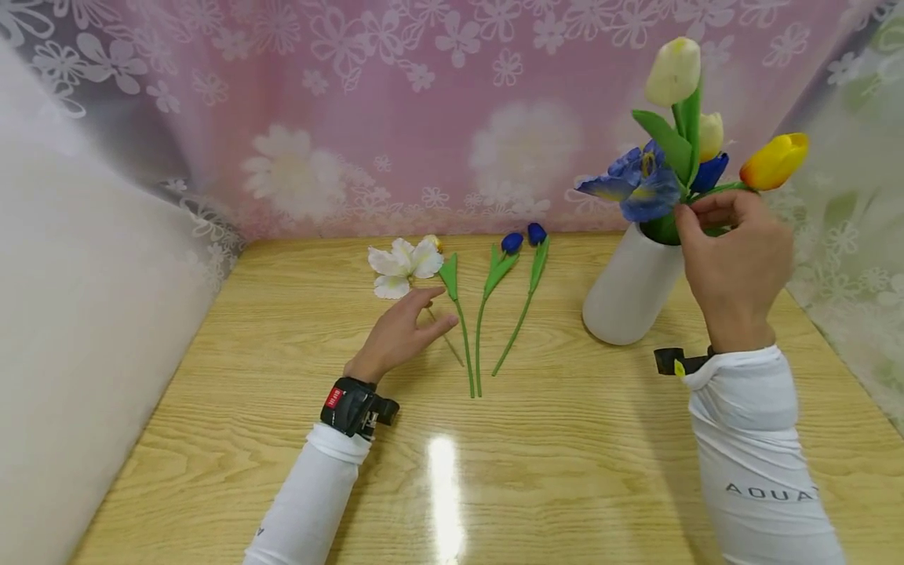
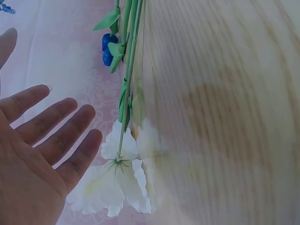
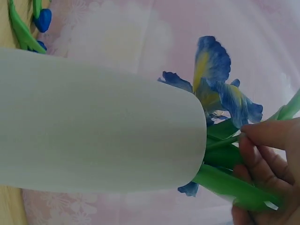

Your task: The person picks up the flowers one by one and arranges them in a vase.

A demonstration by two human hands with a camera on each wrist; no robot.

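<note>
My right hand (image 1: 738, 251) pinches a green tulip stem (image 3: 227, 141) between thumb and forefinger at the mouth of a white vase (image 1: 628, 290). The vase leans and holds a blue iris (image 1: 646, 184), a tall cream tulip (image 1: 673, 72) and a yellow tulip (image 1: 777, 161); which bloom the pinched stem carries is hard to tell. Loosely spread, my left hand (image 1: 402, 333) hovers beside a white flower (image 1: 402, 267) lying on the table, holding nothing. In the left wrist view the palm (image 2: 28, 173) faces the white petals (image 2: 117, 187).
Two blue tulips (image 1: 512, 243) lie right of the white flower, with a green-leafed stem (image 1: 462, 329) between. A pink floral curtain (image 1: 410, 118) hangs behind the wooden table (image 1: 551, 455). Pale cloth (image 1: 85, 275) borders the left side.
</note>
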